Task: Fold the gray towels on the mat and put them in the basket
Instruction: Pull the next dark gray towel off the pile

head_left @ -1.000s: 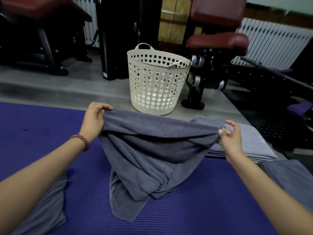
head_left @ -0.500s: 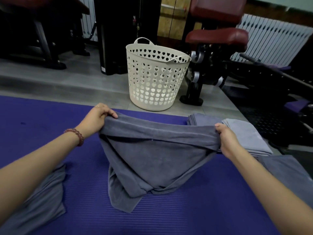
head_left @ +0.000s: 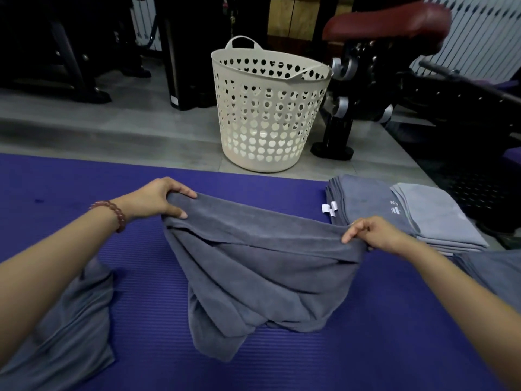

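Observation:
A dark gray towel (head_left: 253, 272) hangs stretched between my hands over the purple mat (head_left: 146, 320), its lower part bunched on the mat. My left hand (head_left: 158, 200) grips the towel's upper left corner. My right hand (head_left: 372, 234) pinches the upper right corner. A stack of folded gray towels (head_left: 400, 213) lies on the mat's far right. Another loose gray towel (head_left: 67, 328) lies under my left forearm. The cream basket (head_left: 267, 108) with heart-shaped holes stands on the floor beyond the mat.
Black gym machines with dark red pads (head_left: 386, 21) stand behind and to the right of the basket. A white radiator (head_left: 485, 38) lines the far right wall. More gray cloth (head_left: 496, 272) lies at the right edge by my right forearm.
My hands have lowered the towel's top edge a little nearer to the mat and toward me. The view has tilted down, so the basket and towel stack sit higher in view.

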The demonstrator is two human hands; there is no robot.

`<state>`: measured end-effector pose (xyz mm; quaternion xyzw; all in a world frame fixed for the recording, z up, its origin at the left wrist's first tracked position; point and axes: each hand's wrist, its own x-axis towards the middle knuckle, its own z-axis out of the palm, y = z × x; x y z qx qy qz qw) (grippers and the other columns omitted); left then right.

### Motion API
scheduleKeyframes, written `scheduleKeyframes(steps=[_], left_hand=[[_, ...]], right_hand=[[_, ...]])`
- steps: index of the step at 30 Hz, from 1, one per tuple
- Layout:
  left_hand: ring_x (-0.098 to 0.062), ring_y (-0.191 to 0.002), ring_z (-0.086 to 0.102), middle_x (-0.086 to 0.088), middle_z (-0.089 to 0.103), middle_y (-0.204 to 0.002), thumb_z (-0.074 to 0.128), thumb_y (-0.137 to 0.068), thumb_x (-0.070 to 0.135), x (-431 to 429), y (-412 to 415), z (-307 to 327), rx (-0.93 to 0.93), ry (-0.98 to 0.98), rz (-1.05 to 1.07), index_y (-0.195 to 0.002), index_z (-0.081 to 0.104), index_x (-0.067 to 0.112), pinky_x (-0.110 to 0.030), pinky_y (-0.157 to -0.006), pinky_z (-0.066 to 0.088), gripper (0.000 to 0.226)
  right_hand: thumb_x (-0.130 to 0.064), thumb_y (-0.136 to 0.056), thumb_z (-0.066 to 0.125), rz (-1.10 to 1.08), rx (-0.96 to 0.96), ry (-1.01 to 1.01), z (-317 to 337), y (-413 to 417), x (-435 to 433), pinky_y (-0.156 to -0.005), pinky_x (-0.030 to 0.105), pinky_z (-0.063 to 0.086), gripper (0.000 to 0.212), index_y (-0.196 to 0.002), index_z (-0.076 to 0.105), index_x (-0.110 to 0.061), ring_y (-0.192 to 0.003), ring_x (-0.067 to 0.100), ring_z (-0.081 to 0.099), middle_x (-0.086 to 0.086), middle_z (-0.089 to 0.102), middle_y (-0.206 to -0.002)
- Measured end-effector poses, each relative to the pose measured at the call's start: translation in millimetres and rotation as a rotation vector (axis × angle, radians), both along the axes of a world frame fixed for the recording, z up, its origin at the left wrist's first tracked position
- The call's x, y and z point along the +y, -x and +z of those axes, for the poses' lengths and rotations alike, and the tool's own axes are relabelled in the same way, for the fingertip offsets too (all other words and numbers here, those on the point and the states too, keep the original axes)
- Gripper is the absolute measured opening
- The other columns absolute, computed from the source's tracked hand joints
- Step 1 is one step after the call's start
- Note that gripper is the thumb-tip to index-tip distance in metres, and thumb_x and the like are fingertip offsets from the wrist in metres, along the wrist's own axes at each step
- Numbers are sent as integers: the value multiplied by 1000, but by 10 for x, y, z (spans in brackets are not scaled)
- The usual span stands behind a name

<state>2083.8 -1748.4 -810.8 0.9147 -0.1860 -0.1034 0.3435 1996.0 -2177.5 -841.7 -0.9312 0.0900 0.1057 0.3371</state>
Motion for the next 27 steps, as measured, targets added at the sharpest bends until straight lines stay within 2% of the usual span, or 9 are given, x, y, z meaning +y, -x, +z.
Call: scheduleKeyframes(steps=[4, 7, 9, 10, 13, 17, 20, 23, 27], left_hand=[[-14, -105, 45, -1, 44, -110, 75, -74, 0, -126, -540, -69, -190, -72, 108, -120, 61, 8, -16, -92, 32, 48], [-30, -120, 41, -15, 34, -127, 71, -77, 1, -227, -884, -221, -245, -99, 192, -132, 50, 7, -23, -106, 26, 59], [-35, -128, 32, -20, 18, -139, 71, -79, 5, -349, -1145, -359, -228, -132, 224, -145, 26, 5, -30, -114, 22, 79], [-36, -132, 25, -21, 9, -144, 72, -80, 10, -430, -1228, -461, -200, -164, 242, -148, 15, 6, -36, -115, 21, 89], [-38, -137, 14, -20, -1, -150, 66, -86, 25, -617, -1222, -865, -124, -251, 326, -149, 6, 6, -48, -112, 25, 89], [-36, -134, 25, -17, 13, -148, 56, -87, 47, -766, -556, -1422, -72, -217, 280, -145, 23, 6, -49, -106, 32, 77], [-27, -130, 33, -8, 28, -138, 29, -65, 75, -801, 128, -1627, -41, -182, 189, -135, 38, 12, -44, -104, 32, 94], [-18, -116, 42, 6, 37, -119, 30, -62, 81, -657, 697, -1815, -48, -157, 133, -120, 43, 22, -40, -98, 34, 84], [-22, -115, 41, -5, 48, -121, 32, -65, 89, -350, 1093, -2041, -238, -438, -106, -112, 46, 20, -46, -85, 49, 85]], right_hand=[[21, -84, 29, -193, -239, -26, 145, -592, 148, -39, 9, 32, 48, -95, 71, 1, -46, 6, 48, 9, 59, -77], [20, -83, 33, -257, -408, 16, 236, -1013, 276, -65, 8, 37, 43, -108, 66, 7, -92, 20, 58, 17, 58, -110], [11, -87, 46, -259, -419, 19, 220, -1354, 333, -92, 3, 26, 42, -129, 50, 6, -129, 31, 39, 23, 32, -142], [2, -88, 54, -256, -340, -5, 173, -1460, 380, -102, 7, 20, 57, -142, 36, -2, -139, 30, 23, 21, 11, -152], [-24, -88, 64, -241, -34, 28, -168, -1518, 515, -116, 30, 13, 79, -150, 16, -32, -145, 31, -2, 12, -26, -153], [-29, -88, 61, -32, 93, 218, -938, -1013, 650, -116, 37, 18, 64, -145, 31, -32, -144, 34, 2, 16, -13, -155], [-27, -90, 58, 4, -133, 285, -1251, -379, 723, -104, 37, 33, 50, -136, 41, -22, -131, 27, 26, 9, 22, -139], [-20, -89, 60, -119, -324, 88, -1337, 203, 862, -81, 22, 37, 27, -113, 48, -24, -92, 11, 45, -6, 39, -100], [-31, -87, 64, -289, 19, -341, -1431, 680, 1216, -62, 19, 41, 19, -92, 48, -20, -60, 2, 49, -4, 53, -72]])
